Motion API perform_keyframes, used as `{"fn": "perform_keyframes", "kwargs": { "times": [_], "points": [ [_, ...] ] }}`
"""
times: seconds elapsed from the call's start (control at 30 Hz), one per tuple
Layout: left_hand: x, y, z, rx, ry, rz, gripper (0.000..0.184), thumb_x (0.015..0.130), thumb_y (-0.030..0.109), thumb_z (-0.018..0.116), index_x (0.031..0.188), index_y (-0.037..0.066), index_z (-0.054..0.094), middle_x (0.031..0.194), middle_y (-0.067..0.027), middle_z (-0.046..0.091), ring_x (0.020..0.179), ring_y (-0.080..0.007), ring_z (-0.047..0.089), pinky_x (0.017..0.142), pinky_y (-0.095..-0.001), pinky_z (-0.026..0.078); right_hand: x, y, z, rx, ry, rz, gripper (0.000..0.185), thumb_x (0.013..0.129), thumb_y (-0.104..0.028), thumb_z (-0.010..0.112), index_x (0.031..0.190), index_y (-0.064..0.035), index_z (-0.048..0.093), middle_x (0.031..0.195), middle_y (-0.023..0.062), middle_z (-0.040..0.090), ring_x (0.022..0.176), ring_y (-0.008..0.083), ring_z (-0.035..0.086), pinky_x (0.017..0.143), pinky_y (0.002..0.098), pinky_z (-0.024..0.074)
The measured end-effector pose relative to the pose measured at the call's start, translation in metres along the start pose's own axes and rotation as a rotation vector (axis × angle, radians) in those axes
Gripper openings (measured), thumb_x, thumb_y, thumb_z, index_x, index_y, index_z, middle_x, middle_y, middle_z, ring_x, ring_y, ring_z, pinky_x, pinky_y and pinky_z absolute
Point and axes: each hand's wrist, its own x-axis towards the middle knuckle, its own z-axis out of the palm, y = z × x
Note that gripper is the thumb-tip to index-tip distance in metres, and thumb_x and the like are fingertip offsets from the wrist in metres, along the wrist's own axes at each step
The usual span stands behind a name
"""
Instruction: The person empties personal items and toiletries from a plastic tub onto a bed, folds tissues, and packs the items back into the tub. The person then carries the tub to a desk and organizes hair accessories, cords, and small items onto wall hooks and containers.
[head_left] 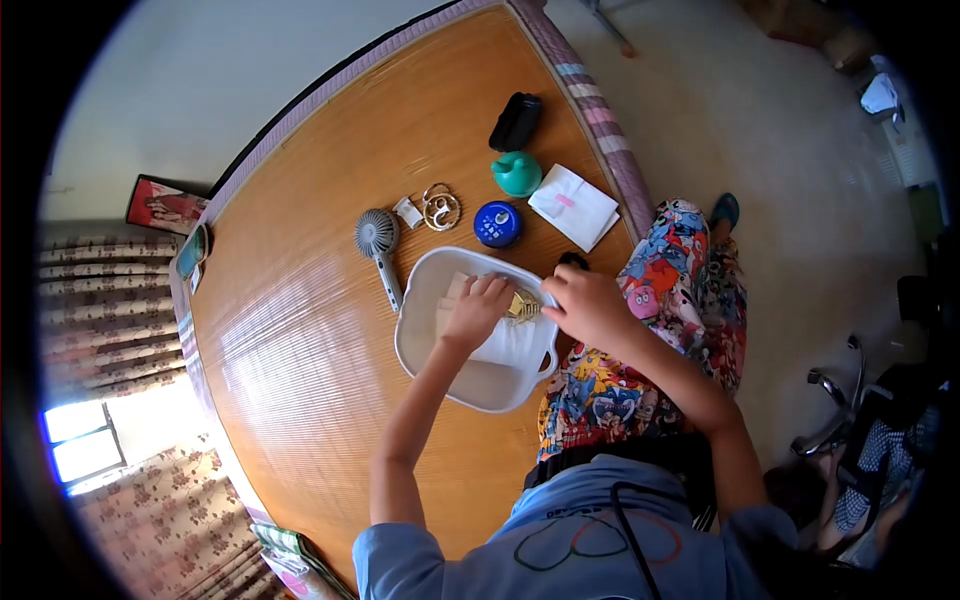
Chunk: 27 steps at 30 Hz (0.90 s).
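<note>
A white plastic basket (424,266) stands on the bed mat beside my legs. My left hand (482,306) reaches into it, palm down, fingers slightly apart, over a beige flat piece (449,308); its fingertips are partly hidden. Near those fingertips lies a gold-coloured toothed piece, like a hair clip (522,307). White paper or cloth (512,345) covers part of the basket's bottom. At the right rim, my right hand (585,302) has its fingers curled in, thumb and forefinger close together. What they pinch, if anything, I cannot make out.
Beyond the basket lie a grey handheld fan (377,234), a small white packet (408,211), bangle-like rings (441,208), a round blue tin (497,224), a green rounded object (516,174), a black case (516,122) and a white packet with a pink mark (575,207).
</note>
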Motion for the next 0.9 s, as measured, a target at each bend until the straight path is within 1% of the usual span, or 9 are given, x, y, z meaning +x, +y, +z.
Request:
{"fn": "perform_keyframes", "kwargs": {
  "times": [0.23, 0.33, 0.43, 0.5, 0.57, 0.63, 0.77, 0.83, 0.9],
  "points": [
    [-0.021, -0.009, -0.023, -0.036, 0.030, 0.117, 0.033, 0.066, 0.012, 0.060, 0.098, 0.009, 0.052, 0.087, -0.0045, 0.051, 0.085, -0.0203, 0.052, 0.076, -0.0333, 0.041, 0.003, 0.009, -0.010, 0.107, 0.137, 0.005, 0.021, 0.067, -0.020, 0.062, 0.077, -0.0046, 0.052, 0.072, 0.0073, 0.052, 0.063, 0.0233, 0.056, 0.054, 0.0342, 0.0449],
    [-0.037, -0.005, -0.046, -0.150, 0.097, -0.083, 0.029, 0.069, 0.009, 0.058, 0.097, 0.007, 0.052, 0.088, -0.0056, 0.048, 0.078, -0.0211, 0.052, 0.070, -0.0328, 0.043, 0.005, 0.011, -0.010, 0.295, 0.042, 0.034, 0.021, 0.068, -0.021, 0.062, 0.078, -0.0044, 0.053, 0.070, 0.0070, 0.053, 0.062, 0.0225, 0.056, 0.054, 0.0331, 0.0442],
    [-0.046, -0.002, -0.047, -0.438, 0.228, -0.393, 0.024, 0.074, 0.006, 0.058, 0.097, 0.004, 0.052, 0.084, -0.0052, 0.051, 0.068, -0.0170, 0.054, 0.060, -0.0272, 0.044, 0.009, 0.010, 0.004, 0.423, 0.053, -0.010, 0.024, 0.070, -0.024, 0.062, 0.082, -0.0040, 0.055, 0.070, 0.0068, 0.056, 0.062, 0.0204, 0.056, 0.054, 0.0308, 0.0439],
    [-0.050, 0.001, -0.033, -1.125, 0.247, -0.692, 0.018, 0.081, 0.008, 0.051, 0.097, 0.001, 0.051, 0.080, -0.0043, 0.055, 0.066, -0.0105, 0.053, 0.059, -0.0218, 0.043, 0.011, 0.007, 0.010, 0.536, -0.031, 0.028, 0.027, 0.071, -0.026, 0.062, 0.086, -0.0040, 0.056, 0.073, 0.0066, 0.058, 0.062, 0.0188, 0.057, 0.055, 0.0289, 0.0440],
    [-0.027, 0.028, -0.057, -1.456, 0.187, -0.812, 0.020, 0.084, 0.011, 0.047, 0.098, -0.002, 0.051, 0.080, -0.0022, 0.057, 0.071, -0.0064, 0.051, 0.063, -0.0195, 0.042, 0.010, 0.009, 0.021, 0.616, -0.041, 0.042, 0.030, 0.071, -0.027, 0.063, 0.087, -0.0028, 0.057, 0.071, 0.0065, 0.058, 0.060, 0.0165, 0.056, 0.055, 0.0268, 0.0437],
    [-0.018, 0.042, -0.052, -1.517, 0.200, -0.777, 0.021, 0.084, 0.014, 0.048, 0.097, -0.001, 0.053, 0.080, -0.0011, 0.057, 0.073, -0.0057, 0.050, 0.065, -0.0194, 0.041, 0.008, 0.014, 0.030, 0.794, -0.160, 0.045, 0.031, 0.069, -0.028, 0.064, 0.085, -0.0015, 0.058, 0.068, 0.0069, 0.057, 0.059, 0.0149, 0.055, 0.055, 0.0255, 0.0433],
    [-0.006, 0.047, -0.048, -1.597, 0.114, -0.720, 0.020, 0.083, 0.016, 0.051, 0.091, -0.001, 0.057, 0.081, -0.0005, 0.056, 0.074, -0.0060, 0.050, 0.066, -0.0194, 0.040, 0.009, 0.027, 0.041, 0.980, -0.058, 0.105, 0.029, 0.068, -0.025, 0.067, 0.080, 0.0003, 0.059, 0.067, 0.0051, 0.058, 0.060, 0.0100, 0.053, 0.054, 0.0232, 0.0426],
    [-0.010, 0.040, -0.036, -1.535, 0.100, -0.737, 0.020, 0.081, 0.015, 0.055, 0.091, -0.002, 0.057, 0.082, -0.0029, 0.058, 0.073, -0.0067, 0.051, 0.065, -0.0205, 0.041, 0.013, 0.032, 0.037, 0.965, -0.001, 0.052, 0.027, 0.067, -0.023, 0.067, 0.077, 0.0008, 0.059, 0.064, 0.0034, 0.057, 0.057, 0.0079, 0.052, 0.051, 0.0220, 0.0415],
    [-0.014, 0.033, -0.022, -1.198, 0.175, -0.759, 0.018, 0.080, 0.014, 0.056, 0.088, -0.003, 0.057, 0.077, -0.0034, 0.058, 0.076, -0.0086, 0.053, 0.065, -0.0216, 0.043, 0.020, 0.041, 0.033, 1.020, -0.018, 0.291, 0.027, 0.068, -0.024, 0.068, 0.076, 0.0003, 0.059, 0.061, 0.0030, 0.056, 0.053, 0.0072, 0.050, 0.047, 0.0213, 0.0400]
  ]
}}
